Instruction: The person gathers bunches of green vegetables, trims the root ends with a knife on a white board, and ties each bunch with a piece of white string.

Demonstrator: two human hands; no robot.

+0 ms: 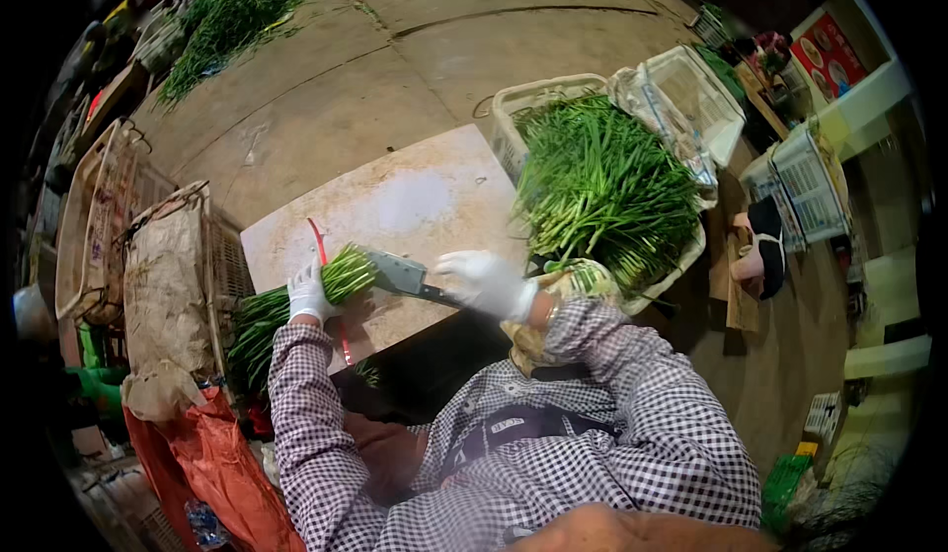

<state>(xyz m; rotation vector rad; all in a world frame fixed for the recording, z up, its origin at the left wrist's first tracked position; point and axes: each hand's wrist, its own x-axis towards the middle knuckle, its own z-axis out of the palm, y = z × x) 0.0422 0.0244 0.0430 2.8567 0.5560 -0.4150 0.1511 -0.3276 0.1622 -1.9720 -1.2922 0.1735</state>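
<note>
My left hand (309,293), in a white glove, is closed around a bunch of chives (265,322) at the board's left edge. The pale stem ends point right and the leaves hang off to the left. A red strip (316,240) runs beneath the bunch and shows on both sides of it. Beside the stem ends, a broad-bladed cleaver (395,273) has its dark handle pointing right. My right hand (489,281), also gloved and blurred, is over the handle's end with its fingers stretched out. The pale board (434,182) bears brown stains.
Right of the board stands a white crate (504,122) heaped with loose chives (607,187). Crates (232,256) and a red sack (232,458) stand on the left. More greens (227,29) lie on the floor at the far left. Another person's foot (755,251) shows at the right.
</note>
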